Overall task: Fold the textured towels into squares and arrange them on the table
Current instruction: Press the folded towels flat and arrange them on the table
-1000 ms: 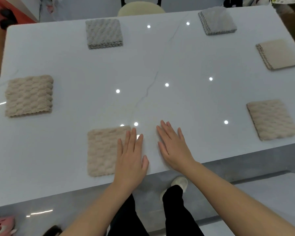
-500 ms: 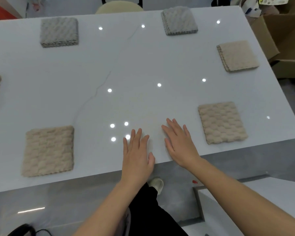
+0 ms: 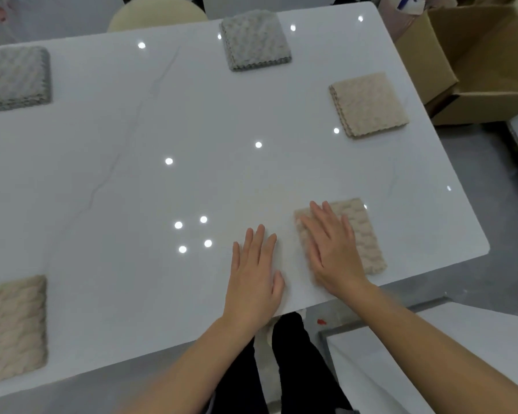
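Folded textured towels lie in squares around the white table. My right hand rests flat, fingers spread, on the left part of a beige towel near the front right corner. My left hand lies flat on the bare tabletop just left of it, holding nothing. Another beige towel sits further back on the right. A grey towel is at the far edge, a second grey one at the far left. A beige towel lies at the front left, cut by the frame.
An open cardboard box stands on the floor beyond the table's right edge. A cream chair seat is behind the far edge. My dark-trousered legs show below the front edge. A white surface sits at the lower right.
The view has swung to the right. My right hand has moved right from the bare tabletop onto the front-right beige towel. My left hand has followed along the front edge.
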`<state>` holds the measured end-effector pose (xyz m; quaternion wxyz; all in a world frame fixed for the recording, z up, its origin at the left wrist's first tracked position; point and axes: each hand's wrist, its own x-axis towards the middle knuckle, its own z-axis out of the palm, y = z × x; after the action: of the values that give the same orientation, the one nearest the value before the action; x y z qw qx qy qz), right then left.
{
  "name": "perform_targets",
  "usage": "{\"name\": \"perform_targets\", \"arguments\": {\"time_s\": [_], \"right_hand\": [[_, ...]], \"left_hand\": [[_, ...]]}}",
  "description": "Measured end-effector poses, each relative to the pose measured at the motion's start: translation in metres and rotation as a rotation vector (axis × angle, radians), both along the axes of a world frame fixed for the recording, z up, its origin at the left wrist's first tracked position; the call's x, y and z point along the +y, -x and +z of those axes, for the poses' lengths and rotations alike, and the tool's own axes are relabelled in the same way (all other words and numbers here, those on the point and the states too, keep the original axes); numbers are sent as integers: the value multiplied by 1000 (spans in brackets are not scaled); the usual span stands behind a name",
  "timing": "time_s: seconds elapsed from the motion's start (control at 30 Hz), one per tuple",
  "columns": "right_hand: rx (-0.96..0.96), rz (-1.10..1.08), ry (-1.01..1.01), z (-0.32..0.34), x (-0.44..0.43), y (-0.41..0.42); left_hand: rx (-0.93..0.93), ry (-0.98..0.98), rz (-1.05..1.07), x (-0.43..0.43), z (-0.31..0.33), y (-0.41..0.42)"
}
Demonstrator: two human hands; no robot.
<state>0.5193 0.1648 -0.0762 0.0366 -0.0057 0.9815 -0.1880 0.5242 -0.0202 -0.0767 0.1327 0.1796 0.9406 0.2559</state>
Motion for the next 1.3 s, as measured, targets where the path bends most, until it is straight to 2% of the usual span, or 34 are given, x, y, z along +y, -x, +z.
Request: {"name": "perform_targets", "arguments": {"time_s": [0.33, 0.6, 0.8, 1.3], "right_hand": [[-181, 38, -32, -18, 91, -3], [-191, 92, 11, -28, 56, -13], [-189, 102, 27, -26, 71, -11], [-159, 147, -42, -37, 46, -18]], "left_hand": [[-64, 17, 109, 91, -12, -3], [-31, 103, 152, 77, -20, -29], [2, 90, 235, 85, -15, -21], [45, 147, 246, 95, -35, -22]]}}
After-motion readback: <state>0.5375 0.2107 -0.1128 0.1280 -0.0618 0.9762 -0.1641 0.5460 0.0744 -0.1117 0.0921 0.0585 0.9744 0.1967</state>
